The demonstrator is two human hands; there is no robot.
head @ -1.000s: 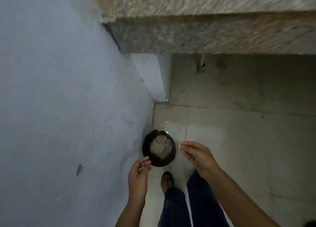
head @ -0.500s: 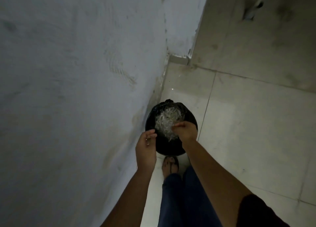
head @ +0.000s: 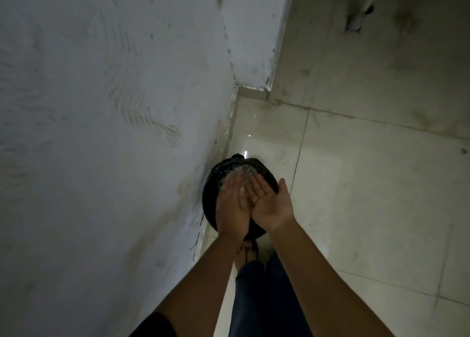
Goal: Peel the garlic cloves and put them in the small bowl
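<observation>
A round bin lined with a black bag (head: 216, 181) stands on the floor against the wall. Pale papery scraps (head: 243, 171) show inside it, mostly hidden by my hands. My left hand (head: 232, 207) is flat, back up, fingers straight, over the bin. My right hand (head: 269, 204) lies palm up beside it, fingers straight and overlapping the left hand's fingers. Neither hand holds anything that I can see. No garlic cloves or small bowl are in view.
A rough white wall (head: 101, 133) fills the left side. Glossy floor tiles (head: 368, 197) spread to the right. My legs in dark trousers (head: 264, 298) and one foot in a sandal (head: 248, 254) stand just behind the bin.
Both hands went from pinching over the bin to flat, with fingers laid across each other above it. The view has dropped closer to the bin.
</observation>
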